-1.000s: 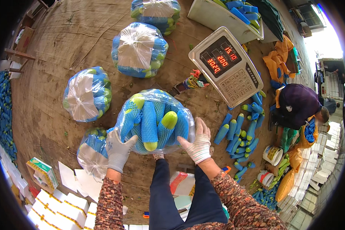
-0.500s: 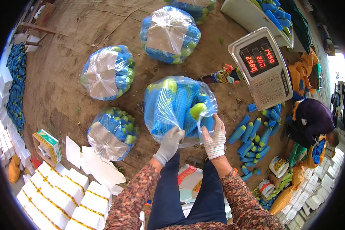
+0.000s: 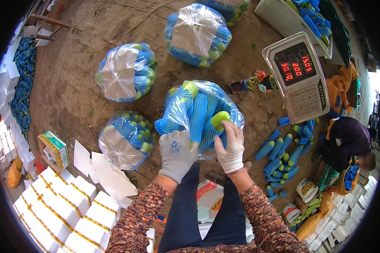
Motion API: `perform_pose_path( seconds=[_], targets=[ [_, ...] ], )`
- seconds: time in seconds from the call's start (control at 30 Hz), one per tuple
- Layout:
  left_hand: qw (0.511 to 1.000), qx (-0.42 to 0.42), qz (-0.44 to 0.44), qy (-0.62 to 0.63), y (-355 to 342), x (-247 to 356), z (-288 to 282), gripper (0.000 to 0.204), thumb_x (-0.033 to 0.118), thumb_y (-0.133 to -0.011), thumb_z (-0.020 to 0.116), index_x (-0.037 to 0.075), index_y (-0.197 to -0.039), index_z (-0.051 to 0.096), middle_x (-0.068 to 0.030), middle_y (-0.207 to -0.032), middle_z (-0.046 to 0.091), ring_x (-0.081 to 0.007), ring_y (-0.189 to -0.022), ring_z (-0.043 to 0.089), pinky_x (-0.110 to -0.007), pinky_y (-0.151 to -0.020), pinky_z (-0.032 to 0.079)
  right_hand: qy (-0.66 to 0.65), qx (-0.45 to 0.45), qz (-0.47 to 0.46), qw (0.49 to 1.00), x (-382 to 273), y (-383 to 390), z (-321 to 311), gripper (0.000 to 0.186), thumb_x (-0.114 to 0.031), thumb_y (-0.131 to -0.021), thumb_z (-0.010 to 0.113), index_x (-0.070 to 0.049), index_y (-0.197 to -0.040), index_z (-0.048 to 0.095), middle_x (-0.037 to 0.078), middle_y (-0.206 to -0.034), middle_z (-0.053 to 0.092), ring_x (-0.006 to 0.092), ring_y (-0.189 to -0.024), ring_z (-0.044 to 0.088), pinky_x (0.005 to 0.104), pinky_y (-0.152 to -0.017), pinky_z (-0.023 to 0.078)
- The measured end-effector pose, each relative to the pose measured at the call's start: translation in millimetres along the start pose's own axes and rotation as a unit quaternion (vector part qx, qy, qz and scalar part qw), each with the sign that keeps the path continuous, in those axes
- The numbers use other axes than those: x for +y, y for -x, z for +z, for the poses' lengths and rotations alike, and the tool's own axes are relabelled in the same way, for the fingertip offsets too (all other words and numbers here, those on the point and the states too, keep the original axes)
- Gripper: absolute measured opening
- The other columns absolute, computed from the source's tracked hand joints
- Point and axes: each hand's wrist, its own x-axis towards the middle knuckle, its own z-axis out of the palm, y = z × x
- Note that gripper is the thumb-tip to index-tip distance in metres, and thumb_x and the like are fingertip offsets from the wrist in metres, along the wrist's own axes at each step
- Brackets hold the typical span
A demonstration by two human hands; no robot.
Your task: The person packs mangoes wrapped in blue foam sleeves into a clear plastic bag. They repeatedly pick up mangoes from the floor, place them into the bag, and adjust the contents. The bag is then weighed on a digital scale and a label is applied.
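In front of me stands an opened clear plastic bag (image 3: 237, 110), full of long pale-green gourds in blue foam-net sleeves (image 3: 197, 114). My left hand (image 3: 177, 155), in a grey coated glove, is closed at the bag's near left edge; its fingertips are hidden. Beside it, one sleeved gourd's tip points toward me. My right hand (image 3: 231, 149), in a white knitted glove with coloured stripes, has its thumb and fingers apart. Its fingertips touch the near right side of the load, just below a bare gourd end (image 3: 220, 121).
Filled, tied bags (image 3: 126, 72) stand left and beyond. A scale display (image 3: 297, 76) with lit red digits rises at right, above loose sleeved gourds (image 3: 283, 162). White taped boxes (image 3: 59, 211) and a carton (image 3: 53, 150) lie at lower left. Another person (image 3: 348, 137) bends at far right.
My left hand has moved left and nearer, its back now turned up. The film is drawn back, baring more blue sleeves. My right hand has shifted slightly toward the bag's middle. The scale's digits have changed.
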Motion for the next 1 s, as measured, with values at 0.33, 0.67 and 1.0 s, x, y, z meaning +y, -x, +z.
perform_pose_path(
  seconds=[0.33,0.67,1.0],
  targets=[
    [0.981,0.184,-0.042,-0.050,23,-46,-34,0.116,0.047,-0.068,0.088,-0.002,-0.156,0.028,-0.0238,-0.156,0.037,-0.0399,-0.148,0.032,-0.053,-0.122,0.025,0.044,0.053,0.040,0.997,29,17,-44,0.098,-0.034,-0.072,0.086,-0.003,-0.152,0.037,0.020,-0.149,0.045,0.0410,-0.143,0.040,0.0634,-0.120,0.022],
    [0.984,0.158,-0.059,0.059,-41,-61,76,0.077,0.029,-0.086,0.074,0.002,-0.151,0.041,-0.0254,-0.148,0.050,-0.0419,-0.133,0.051,-0.047,-0.106,0.045,0.103,-0.175,0.213,0.956,41,46,3,0.086,-0.047,-0.075,0.081,-0.007,-0.145,0.050,0.019,-0.144,0.054,0.0348,-0.134,0.050,0.0570,-0.115,0.032],
    [0.803,-0.112,-0.303,0.501,-5,-44,18,0.025,0.028,-0.100,0.061,0.003,-0.104,0.063,-0.0020,-0.068,0.057,-0.0097,-0.049,0.049,-0.026,-0.044,0.036,-0.326,-0.122,0.366,0.863,31,64,27,0.029,-0.016,-0.096,0.071,-0.003,-0.121,0.061,-0.002,-0.078,0.056,0.0052,-0.066,0.050,0.0231,-0.062,0.044]
  ],
)
